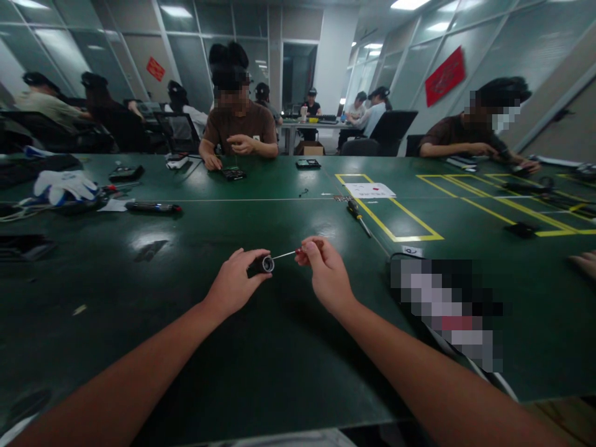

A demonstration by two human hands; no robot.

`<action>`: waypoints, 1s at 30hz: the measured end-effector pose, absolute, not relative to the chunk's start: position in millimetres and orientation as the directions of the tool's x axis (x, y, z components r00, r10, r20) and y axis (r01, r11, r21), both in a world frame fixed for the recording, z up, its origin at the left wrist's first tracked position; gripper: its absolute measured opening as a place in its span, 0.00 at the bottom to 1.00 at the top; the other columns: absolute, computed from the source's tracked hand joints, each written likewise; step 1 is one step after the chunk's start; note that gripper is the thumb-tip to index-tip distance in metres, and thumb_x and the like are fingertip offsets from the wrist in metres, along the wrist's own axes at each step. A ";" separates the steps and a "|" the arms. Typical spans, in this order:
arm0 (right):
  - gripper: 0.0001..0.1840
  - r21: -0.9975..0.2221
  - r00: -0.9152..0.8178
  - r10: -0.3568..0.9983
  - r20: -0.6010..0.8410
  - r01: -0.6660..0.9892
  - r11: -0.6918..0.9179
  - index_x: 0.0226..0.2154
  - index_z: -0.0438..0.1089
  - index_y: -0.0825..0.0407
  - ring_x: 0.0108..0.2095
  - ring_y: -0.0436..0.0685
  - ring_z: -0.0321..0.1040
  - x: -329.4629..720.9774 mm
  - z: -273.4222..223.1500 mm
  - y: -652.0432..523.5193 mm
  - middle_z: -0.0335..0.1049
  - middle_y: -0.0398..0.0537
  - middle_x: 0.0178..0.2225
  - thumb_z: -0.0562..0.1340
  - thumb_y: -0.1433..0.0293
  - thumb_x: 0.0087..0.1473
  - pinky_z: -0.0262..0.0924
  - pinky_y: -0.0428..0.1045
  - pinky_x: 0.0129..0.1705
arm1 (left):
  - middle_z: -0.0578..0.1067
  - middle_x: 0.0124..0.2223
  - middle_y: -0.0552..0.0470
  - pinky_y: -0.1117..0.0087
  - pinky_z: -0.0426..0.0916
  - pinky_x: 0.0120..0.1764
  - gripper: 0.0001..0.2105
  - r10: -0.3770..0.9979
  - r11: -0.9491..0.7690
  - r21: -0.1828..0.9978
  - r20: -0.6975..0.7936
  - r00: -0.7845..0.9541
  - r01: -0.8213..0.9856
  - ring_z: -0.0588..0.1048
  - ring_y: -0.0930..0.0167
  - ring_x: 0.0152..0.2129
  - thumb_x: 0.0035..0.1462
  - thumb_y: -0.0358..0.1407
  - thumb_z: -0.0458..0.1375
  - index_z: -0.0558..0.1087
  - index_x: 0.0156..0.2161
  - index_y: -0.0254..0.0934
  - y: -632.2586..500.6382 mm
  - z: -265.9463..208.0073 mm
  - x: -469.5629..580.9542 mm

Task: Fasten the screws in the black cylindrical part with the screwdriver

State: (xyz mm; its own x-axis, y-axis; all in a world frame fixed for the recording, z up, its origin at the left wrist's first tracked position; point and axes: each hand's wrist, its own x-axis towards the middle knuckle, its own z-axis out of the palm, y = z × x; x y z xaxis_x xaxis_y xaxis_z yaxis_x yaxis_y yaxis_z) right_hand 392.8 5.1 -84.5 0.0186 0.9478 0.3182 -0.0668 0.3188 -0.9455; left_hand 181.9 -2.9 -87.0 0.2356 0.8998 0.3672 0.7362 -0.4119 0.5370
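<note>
In front of me, above the green table (209, 360), my left hand (235, 280) is closed around a short dark cylinder (266, 264) with a pale ring at its open end. That end faces toward me and to the right. My right hand (325, 268) pinches the red handle of a thin screwdriver (285, 254). Its metal shaft points left, the tip at the cylinder's upper rim; whether it touches I cannot tell. Most of the cylinder is hidden by my left fingers. Farther off lies another screwdriver (358, 217), with a black and yellow handle.
Yellow tape (416, 238) marks rectangles on the table, with a white paper (370, 190) there. White gloves (65, 186) and a dark tool (153, 208) lie left. A blurred-out object (447, 310) sits right. Across the table, a person (239, 130) handles a dark device (233, 173).
</note>
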 end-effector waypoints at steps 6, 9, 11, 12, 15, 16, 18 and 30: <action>0.11 -0.927 -0.054 0.926 0.373 0.021 0.374 0.42 0.69 0.47 0.34 0.55 0.72 393.4 -79.9 -0.6 0.74 0.44 0.33 0.58 0.59 0.66 0.65 0.52 0.41 | 0.80 0.49 0.48 0.46 0.62 0.62 0.17 0.908 -0.395 0.549 0.355 0.222 0.737 0.78 0.60 0.46 0.57 0.33 0.66 0.77 0.53 0.41 -3.3 -84.6 182.0; 0.10 -0.921 -0.043 0.923 0.383 0.064 0.385 0.40 0.69 0.47 0.33 0.55 0.71 393.2 -76.9 -2.8 0.73 0.43 0.31 0.57 0.60 0.67 0.64 0.52 0.39 | 0.80 0.50 0.48 0.49 0.66 0.59 0.17 0.905 -0.400 0.550 0.365 0.220 0.733 0.78 0.60 0.46 0.58 0.33 0.66 0.76 0.53 0.41 -2.5 -87.0 181.4; 0.10 -0.919 -0.033 0.922 0.386 0.080 0.387 0.40 0.69 0.47 0.33 0.55 0.71 392.8 -76.1 -3.9 0.73 0.43 0.32 0.57 0.60 0.66 0.64 0.52 0.40 | 0.80 0.50 0.48 0.52 0.69 0.56 0.17 0.903 -0.404 0.553 0.368 0.222 0.729 0.77 0.60 0.46 0.58 0.33 0.66 0.76 0.53 0.41 -2.3 -88.1 181.5; 0.10 -0.918 -0.032 0.921 0.387 0.084 0.389 0.41 0.69 0.47 0.33 0.55 0.71 392.7 -76.0 -4.2 0.73 0.44 0.32 0.57 0.60 0.66 0.64 0.52 0.40 | 0.80 0.50 0.48 0.53 0.70 0.55 0.17 0.901 -0.408 0.556 0.372 0.222 0.725 0.77 0.61 0.46 0.58 0.33 0.66 0.76 0.53 0.41 -2.3 -88.5 181.5; 0.10 -0.918 -0.049 0.921 0.387 0.077 0.389 0.41 0.69 0.47 0.33 0.55 0.71 392.4 -76.7 -3.8 0.73 0.43 0.31 0.57 0.60 0.67 0.64 0.52 0.40 | 0.79 0.49 0.49 0.57 0.71 0.51 0.17 0.899 -0.416 0.575 0.378 0.222 0.705 0.77 0.62 0.46 0.58 0.33 0.65 0.76 0.53 0.41 -2.0 -90.1 180.7; 0.10 -0.922 -0.065 0.923 0.379 0.062 0.382 0.41 0.69 0.47 0.32 0.54 0.70 392.4 -77.1 -3.3 0.72 0.42 0.30 0.57 0.59 0.67 0.64 0.52 0.38 | 0.79 0.49 0.49 0.57 0.72 0.51 0.17 0.899 -0.417 0.582 0.377 0.223 0.698 0.77 0.62 0.46 0.59 0.33 0.65 0.76 0.53 0.41 -1.7 -91.0 180.2; 0.10 -0.933 -0.113 0.927 0.357 0.001 0.359 0.42 0.68 0.46 0.29 0.54 0.68 392.6 -77.9 -2.1 0.70 0.40 0.27 0.58 0.58 0.66 0.63 0.51 0.35 | 0.79 0.50 0.49 0.58 0.72 0.52 0.17 0.897 -0.427 0.596 0.377 0.232 0.680 0.77 0.63 0.47 0.59 0.33 0.64 0.76 0.53 0.41 -0.7 -93.1 179.0; 0.12 -0.926 -0.087 0.927 0.365 0.071 0.371 0.41 0.73 0.46 0.34 0.56 0.72 392.5 -77.1 -7.4 0.75 0.44 0.34 0.60 0.58 0.65 0.64 0.52 0.39 | 0.78 0.54 0.50 0.58 0.70 0.55 0.17 0.907 -0.418 0.661 0.340 0.247 0.623 0.76 0.64 0.51 0.61 0.32 0.61 0.73 0.55 0.41 2.0 -95.5 179.3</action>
